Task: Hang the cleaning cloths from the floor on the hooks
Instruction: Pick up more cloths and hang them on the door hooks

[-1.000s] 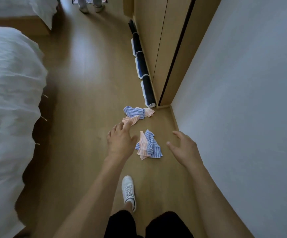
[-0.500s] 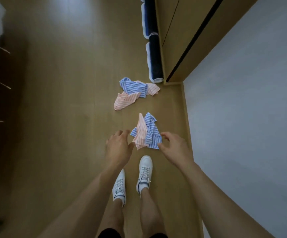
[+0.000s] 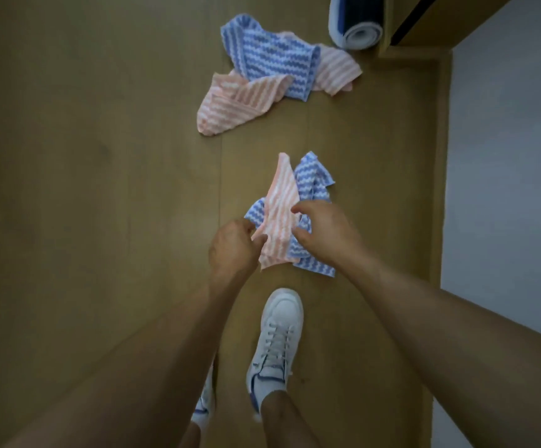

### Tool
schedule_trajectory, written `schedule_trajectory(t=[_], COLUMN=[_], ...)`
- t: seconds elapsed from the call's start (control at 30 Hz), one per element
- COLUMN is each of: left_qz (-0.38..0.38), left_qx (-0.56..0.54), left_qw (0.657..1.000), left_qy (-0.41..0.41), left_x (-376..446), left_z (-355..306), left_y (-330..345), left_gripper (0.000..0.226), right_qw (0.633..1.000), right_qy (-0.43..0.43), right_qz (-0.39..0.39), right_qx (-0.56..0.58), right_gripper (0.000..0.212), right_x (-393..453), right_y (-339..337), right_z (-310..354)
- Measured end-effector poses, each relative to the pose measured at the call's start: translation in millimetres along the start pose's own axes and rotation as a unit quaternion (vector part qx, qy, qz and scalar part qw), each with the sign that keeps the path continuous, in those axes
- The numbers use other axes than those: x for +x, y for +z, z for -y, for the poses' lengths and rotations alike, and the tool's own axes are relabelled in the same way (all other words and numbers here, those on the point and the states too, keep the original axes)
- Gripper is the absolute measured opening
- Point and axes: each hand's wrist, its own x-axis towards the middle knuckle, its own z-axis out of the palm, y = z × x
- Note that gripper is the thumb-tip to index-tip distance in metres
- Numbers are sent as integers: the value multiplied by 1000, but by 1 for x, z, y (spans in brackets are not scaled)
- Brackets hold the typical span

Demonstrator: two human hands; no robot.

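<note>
Two heaps of striped cleaning cloths lie on the wooden floor. The near heap has a pink cloth on top of a blue cloth. My left hand pinches the pink cloth's lower left edge. My right hand comes down on the heap's right side, fingers curled over the cloths. The far heap holds a blue cloth with pink cloths beside and under it. No hooks are in view.
A rolled blue and white mat lies at the foot of a wooden cabinet at the top right. A pale wall runs along the right. My white shoe stands just below the near heap.
I have bent down closer to the floor. Both hands went from hovering beside the near heap to touching it, the left now pinching the pink cloth.
</note>
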Motion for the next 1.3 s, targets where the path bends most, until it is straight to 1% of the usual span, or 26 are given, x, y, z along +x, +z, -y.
schedule_trajectory(t=[0.13, 0.2, 0.3, 0.4, 0.57, 0.7, 0.73, 0.8, 0.83, 0.9, 0.93, 1.0, 1.07, 1.13, 1.3], left_qz=[6, 9, -14, -46, -57, -50, -56, -65, -68, -83, -92, -101, -95, -77, -31], left_qx=[-14, 0, 65, 78, 21, -48, -53, -55, -63, -83, -89, -93, -82, -70, -8], left_qw=[1000, 999, 996, 994, 995, 995, 995, 996, 995, 987, 981, 971, 965, 962, 947], left_qy=[-18, -31, -52, -63, -85, -71, -57, -5, 32, 112, 146, 196, 228, 251, 321], left_x=[44, 61, 76, 81, 79, 66, 60, 46, 39, 27, 22, 12, 3, -9, -56], left_z=[8, 8, 7, 5, 5, 12, 12, 8, 5, -3, -7, -21, -39, -62, -131], left_y=[42, 58, 77, 89, 96, 88, 82, 64, 53, 26, 10, -25, -61, -98, -189], left_gripper=[28, 26, 20, 21, 17, 16, 16, 26, 30, 32, 30, 25, 21, 19, 16], right_qw=[998, 997, 994, 992, 991, 990, 989, 988, 987, 985, 984, 983, 986, 986, 981], right_qy=[-50, -68, -92, -105, -112, -132, -137, -147, -154, -170, -177, -182, -169, -164, -159], right_qz=[-23, -29, -33, -30, -32, -30, -23, -4, 6, 20, 21, 12, -11, -40, -106], right_qx=[-14, -21, -44, -61, -60, -46, -45, -42, -38, -20, -12, -12, -4, 15, 30], right_gripper=[37, 37, 36, 36, 37, 41, 44, 53, 57, 61, 59, 46, 30, 18, 14], right_x=[48, 66, 86, 98, 99, 91, 87, 80, 76, 66, 61, 51, 37, 20, -42], right_y=[29, 38, 49, 57, 63, 60, 57, 49, 44, 29, 20, -1, -29, -61, -153], right_z=[-17, -23, -30, -34, -34, -32, -31, -26, -21, -9, -3, 8, 17, 27, 57])
